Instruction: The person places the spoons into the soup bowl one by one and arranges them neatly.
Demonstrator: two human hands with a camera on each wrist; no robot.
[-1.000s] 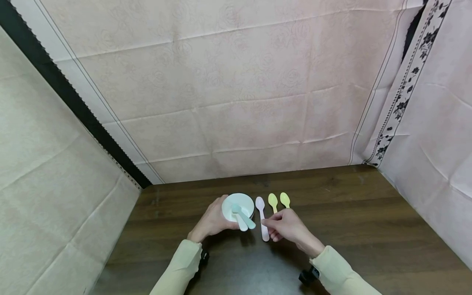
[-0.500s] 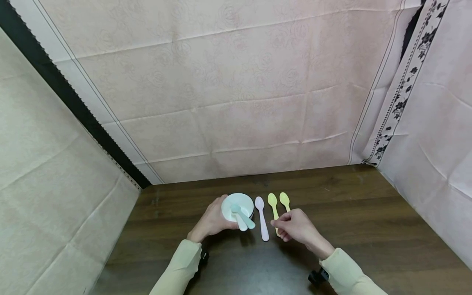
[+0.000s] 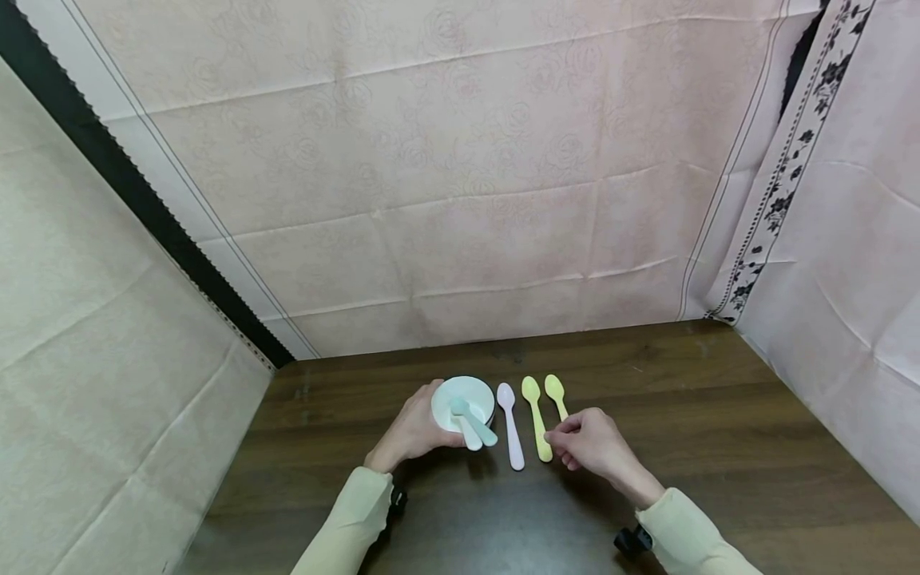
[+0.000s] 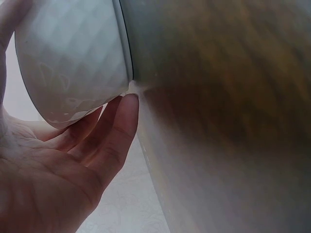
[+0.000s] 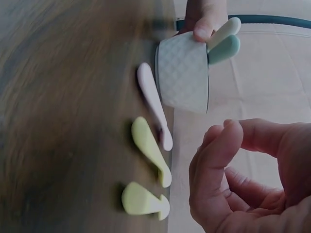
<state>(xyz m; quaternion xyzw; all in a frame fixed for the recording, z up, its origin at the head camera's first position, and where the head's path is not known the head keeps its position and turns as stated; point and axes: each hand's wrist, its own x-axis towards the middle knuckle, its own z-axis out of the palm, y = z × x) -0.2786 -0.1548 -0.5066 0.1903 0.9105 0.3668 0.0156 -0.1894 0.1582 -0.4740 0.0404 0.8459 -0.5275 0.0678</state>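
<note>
Left hand point(image 3: 413, 431) grips the white bowl point(image 3: 463, 398) (two spoons inside); right hand point(image 3: 592, 443) pinches a yellow spoon point(image 3: 555, 391).

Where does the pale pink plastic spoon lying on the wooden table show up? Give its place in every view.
Head: pale pink plastic spoon lies flat, just right of the small white bowl, left of two yellow spoons.
Left wrist: not in view; only the bowl's outer wall and left hand show.
Right wrist: it lies beside the bowl.
Shared landmark: the white bowl.
</note>
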